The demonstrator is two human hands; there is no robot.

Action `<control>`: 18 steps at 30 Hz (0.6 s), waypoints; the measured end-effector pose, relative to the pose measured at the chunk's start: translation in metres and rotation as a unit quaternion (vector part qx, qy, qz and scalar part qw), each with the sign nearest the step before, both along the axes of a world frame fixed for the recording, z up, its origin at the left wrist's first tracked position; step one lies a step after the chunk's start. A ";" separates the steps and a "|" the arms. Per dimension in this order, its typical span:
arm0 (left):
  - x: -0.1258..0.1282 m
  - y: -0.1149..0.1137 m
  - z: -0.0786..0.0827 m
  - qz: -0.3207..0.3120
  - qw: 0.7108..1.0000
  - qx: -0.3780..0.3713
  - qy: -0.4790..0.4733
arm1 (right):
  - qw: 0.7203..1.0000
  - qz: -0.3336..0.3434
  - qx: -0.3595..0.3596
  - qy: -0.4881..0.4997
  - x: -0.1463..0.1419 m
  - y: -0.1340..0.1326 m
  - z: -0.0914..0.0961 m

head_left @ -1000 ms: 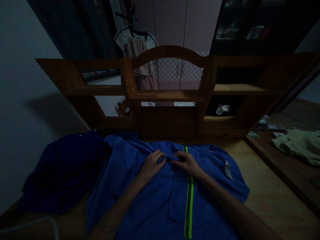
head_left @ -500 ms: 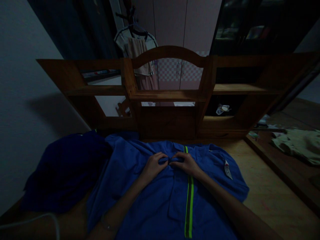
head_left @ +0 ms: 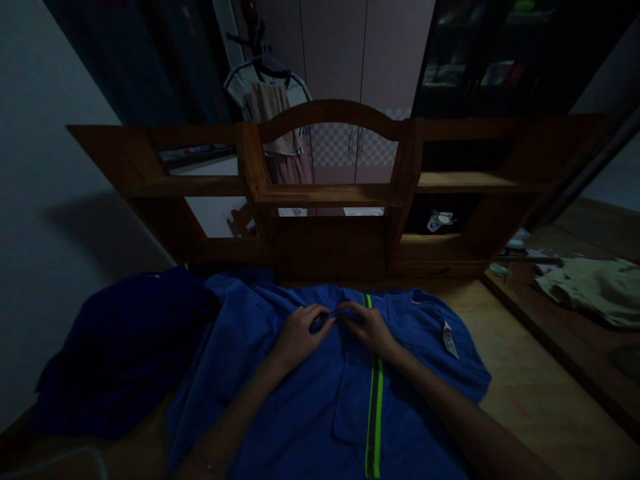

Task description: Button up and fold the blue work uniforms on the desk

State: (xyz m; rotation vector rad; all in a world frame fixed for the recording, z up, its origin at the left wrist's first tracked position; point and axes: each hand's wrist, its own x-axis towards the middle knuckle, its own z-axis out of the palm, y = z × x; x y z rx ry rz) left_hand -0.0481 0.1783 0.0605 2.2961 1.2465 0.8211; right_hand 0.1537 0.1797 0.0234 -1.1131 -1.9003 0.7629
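A blue work shirt (head_left: 300,413) with a yellow-green reflective stripe (head_left: 375,413) lies spread before me. My left hand (head_left: 301,331) pinches a fold of its fabric near the front opening. Right beside it, my right hand (head_left: 367,328) grips the facing edge of the same shirt, the fingertips of both hands almost meeting. Whatever small part sits between the fingertips is too dark to make out. A white label (head_left: 450,340) shows on the shirt's right part.
A darker blue garment (head_left: 125,347) is heaped on the left by the wall. The wooden shelf unit (head_left: 330,195) stands along the table's far edge. Pale wood tabletop (head_left: 520,373) shows on the right. Beyond it lies a light-coloured cloth (head_left: 595,290).
The view has shifted slightly. Both hands stay pinched on the shirt; the left fingers have changed their bend a little, and the fingertips remain close together.
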 end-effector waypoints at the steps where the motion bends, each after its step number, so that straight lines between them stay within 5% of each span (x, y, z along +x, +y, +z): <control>1: -0.004 0.000 0.003 0.002 1.000 0.010 0.025 | 0.999 0.009 0.009 -0.034 0.003 -0.001 0.004; 10: -0.048 -0.001 -0.002 -0.030 0.995 0.034 0.094 | 0.951 -0.005 0.122 -0.285 0.064 -0.045 0.050; 18: 0.002 -0.007 -0.007 -0.089 0.993 -0.056 0.049 | 0.939 -0.087 -0.032 -0.330 0.136 -0.069 0.051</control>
